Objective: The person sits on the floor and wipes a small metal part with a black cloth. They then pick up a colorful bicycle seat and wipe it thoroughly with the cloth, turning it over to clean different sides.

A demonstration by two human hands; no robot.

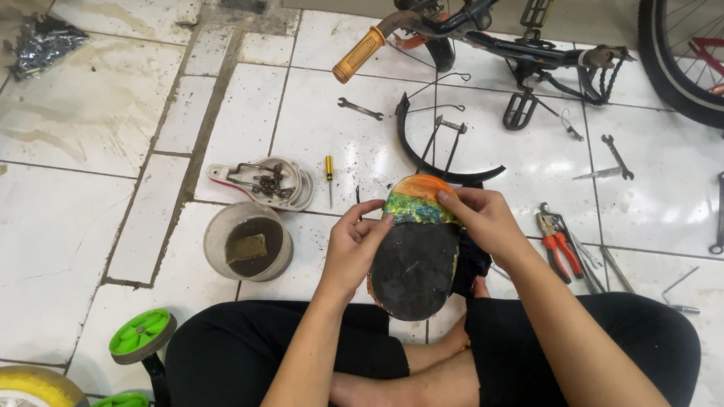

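I sit cross-legged on a white tiled floor and hold a small bicycle saddle [415, 254] upside down over my lap. Its black underside faces me, and a colourful orange, green and blue cover wraps its far end. My left hand [352, 249] grips the saddle's left edge, thumb on the rim. My right hand [481, 223] holds the top right edge, fingers on the coloured cover.
A round tub [248, 243] with dark liquid and a sponge stands left of my hands, beside an upturned white saddle base [267, 183] holding bolts. A screwdriver [329, 174], wrenches [359, 108], red pliers [561, 248], a black mudguard [441, 155], a bicycle frame [485, 35] and green training wheels [141, 335] lie around.
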